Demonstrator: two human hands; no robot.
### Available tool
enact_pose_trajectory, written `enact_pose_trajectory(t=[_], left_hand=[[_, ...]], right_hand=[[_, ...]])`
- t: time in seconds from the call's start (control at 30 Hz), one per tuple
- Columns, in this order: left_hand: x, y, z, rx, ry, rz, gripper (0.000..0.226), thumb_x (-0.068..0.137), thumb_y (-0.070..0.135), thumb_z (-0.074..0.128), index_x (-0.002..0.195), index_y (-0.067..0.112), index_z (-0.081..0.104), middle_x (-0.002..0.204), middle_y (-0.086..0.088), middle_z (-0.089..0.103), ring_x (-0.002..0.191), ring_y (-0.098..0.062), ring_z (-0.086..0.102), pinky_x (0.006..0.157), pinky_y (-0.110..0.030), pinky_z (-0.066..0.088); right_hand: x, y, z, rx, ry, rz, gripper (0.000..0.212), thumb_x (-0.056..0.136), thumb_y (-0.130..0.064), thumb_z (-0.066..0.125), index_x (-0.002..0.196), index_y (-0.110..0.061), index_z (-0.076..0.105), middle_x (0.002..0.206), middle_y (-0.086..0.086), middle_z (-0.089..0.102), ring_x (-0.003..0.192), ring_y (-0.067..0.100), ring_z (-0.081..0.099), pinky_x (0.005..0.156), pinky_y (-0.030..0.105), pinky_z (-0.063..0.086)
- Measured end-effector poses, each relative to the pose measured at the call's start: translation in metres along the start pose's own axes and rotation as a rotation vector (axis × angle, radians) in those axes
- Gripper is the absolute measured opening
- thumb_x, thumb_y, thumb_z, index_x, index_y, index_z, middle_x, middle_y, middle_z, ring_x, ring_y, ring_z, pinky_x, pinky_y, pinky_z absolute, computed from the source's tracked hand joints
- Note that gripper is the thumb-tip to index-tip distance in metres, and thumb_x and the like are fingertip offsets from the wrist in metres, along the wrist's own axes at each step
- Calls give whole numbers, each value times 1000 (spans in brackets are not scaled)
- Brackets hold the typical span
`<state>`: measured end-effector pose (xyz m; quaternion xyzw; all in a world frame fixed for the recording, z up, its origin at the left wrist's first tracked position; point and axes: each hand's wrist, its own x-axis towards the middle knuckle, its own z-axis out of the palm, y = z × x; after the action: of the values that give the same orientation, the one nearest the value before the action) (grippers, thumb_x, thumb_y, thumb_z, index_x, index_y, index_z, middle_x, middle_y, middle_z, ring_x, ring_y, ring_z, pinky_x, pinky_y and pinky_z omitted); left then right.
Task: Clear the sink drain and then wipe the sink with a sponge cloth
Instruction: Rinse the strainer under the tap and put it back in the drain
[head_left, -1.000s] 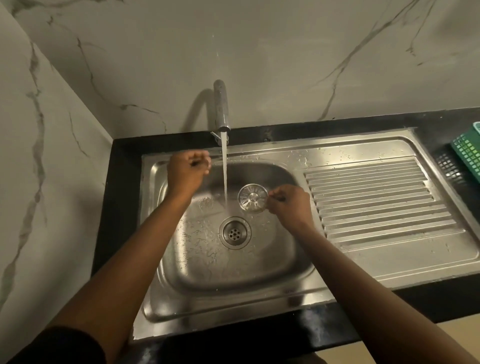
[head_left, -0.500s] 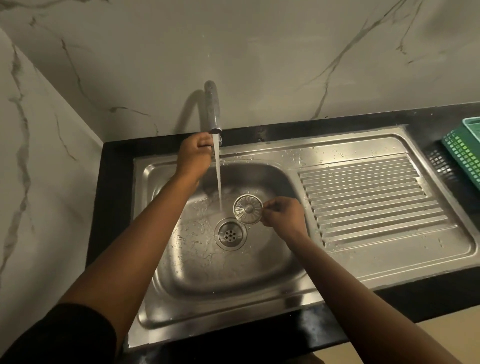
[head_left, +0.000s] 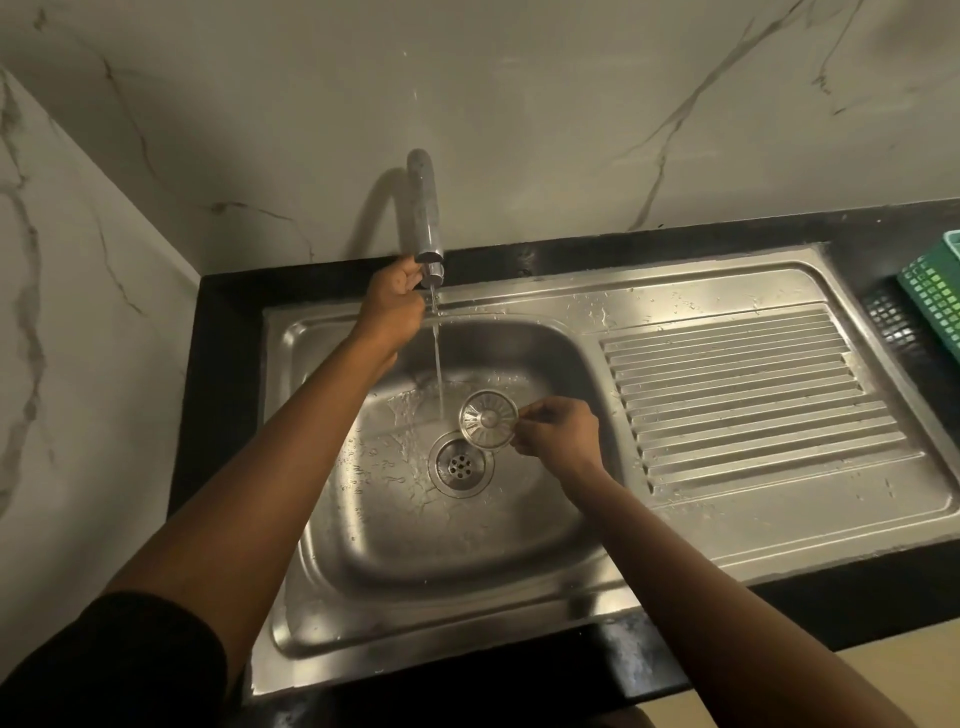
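Note:
A steel sink (head_left: 363, 613) has an open drain hole (head_left: 461, 465) in the middle of its basin. My right hand (head_left: 558, 434) pinches a round metal strainer (head_left: 488, 418) by its rim, just above and to the right of the drain. A thin stream of water (head_left: 438, 364) falls from the tap (head_left: 426, 208) and lands just left of the strainer. At the tap's lower end, my left hand (head_left: 392, 301) is closed around what looks like its handle. No sponge cloth is in view.
A ribbed draining board (head_left: 743, 400) lies right of the basin. A green plastic basket (head_left: 935, 291) stands on the black counter (head_left: 218, 395) at the far right. Marble walls close in the back and the left side.
My left hand has risen from above the basin's back left to the tap. The stream has thinned. The strainer has stayed beside the stream in my right hand.

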<state>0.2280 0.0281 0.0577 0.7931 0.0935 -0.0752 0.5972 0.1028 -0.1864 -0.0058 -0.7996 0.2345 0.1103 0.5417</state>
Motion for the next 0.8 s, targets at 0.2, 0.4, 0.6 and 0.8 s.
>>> enact_pose_trajectory(t=[0.2, 0.4, 0.6, 0.8], left_hand=[[0, -5, -3, 43, -65, 30, 74, 87, -26, 39, 148, 11, 56, 132, 25, 55, 109, 24, 52, 112, -30, 45], [-16, -23, -11, 26, -73, 58, 74, 96, -20, 45, 161, 14, 39, 167, -5, 43, 152, -16, 42, 108, -24, 46], [-70, -71, -9, -113, 39, -99, 32, 103, -2, 55, 129, 11, 69, 127, -3, 73, 119, -16, 68, 108, -39, 53], [-123, -109, -11, -192, 114, -257, 26, 99, 3, 64, 101, 26, 77, 107, 3, 81, 103, -11, 75, 93, -33, 60]], right_hand=[[9, 1, 11, 33, -25, 42, 15, 80, 2, 80, 77, -12, 77, 67, 5, 76, 60, 19, 77, 61, 29, 64], [24, 12, 29, 13, -47, 148, 12, 79, 5, 79, 80, -7, 77, 65, 7, 76, 59, 21, 77, 58, 29, 63], [39, 36, 54, -22, -59, 284, 14, 80, 12, 76, 76, -1, 74, 70, 14, 73, 51, 21, 72, 51, 28, 60], [48, 58, 73, -70, -113, 382, 11, 85, 9, 75, 78, 0, 72, 73, 17, 70, 56, 25, 70, 53, 31, 61]])
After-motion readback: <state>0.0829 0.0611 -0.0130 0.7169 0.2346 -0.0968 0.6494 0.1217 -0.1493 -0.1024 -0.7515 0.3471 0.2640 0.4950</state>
